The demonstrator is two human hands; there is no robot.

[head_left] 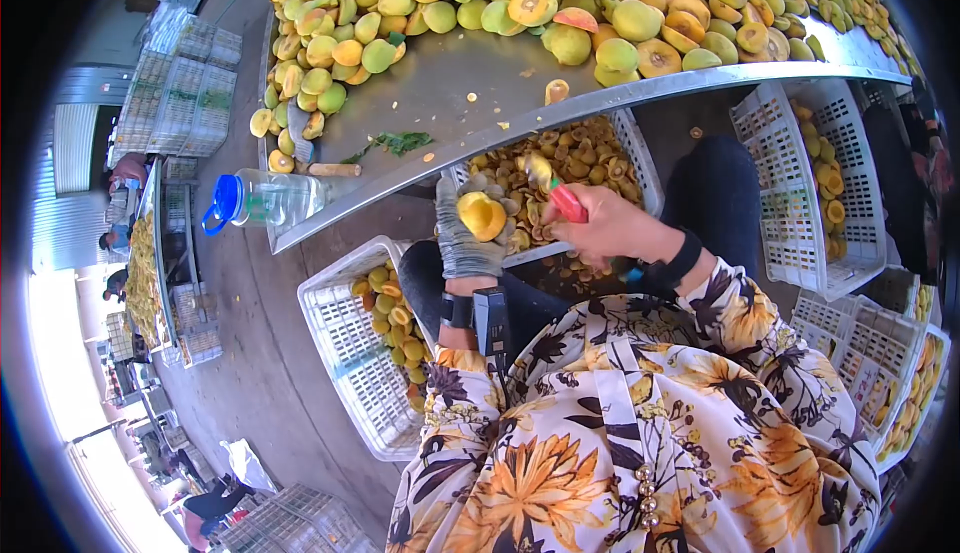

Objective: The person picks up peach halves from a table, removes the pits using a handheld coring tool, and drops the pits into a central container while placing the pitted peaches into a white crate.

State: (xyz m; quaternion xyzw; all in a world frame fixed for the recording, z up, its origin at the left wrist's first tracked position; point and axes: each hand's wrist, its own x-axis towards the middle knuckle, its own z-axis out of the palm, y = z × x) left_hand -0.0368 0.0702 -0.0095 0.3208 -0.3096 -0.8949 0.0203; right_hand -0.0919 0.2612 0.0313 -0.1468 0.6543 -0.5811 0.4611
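Observation:
My left hand (462, 238), in a grey glove, grips a halved yellow peach (483, 216) with its hollowed cut face turned up. Just to its right, my right hand (608, 225) is bare and closed around the red handle of a pitting spoon (568, 203). The spoon's rounded head points up and left, apart from the peach half, and looks smeared with yellow; its exact shape is blurred. Beneath both hands is a white crate (648, 168) holding many brownish-yellow peach scraps (590, 153).
A metal table (440, 83) bears heaped peaches (640, 21), a wooden-handled tool (335, 169) and a blue-lidded water jug (265, 200). White crates of peach halves stand at left (345, 353) and right (800, 193). Other people work far left.

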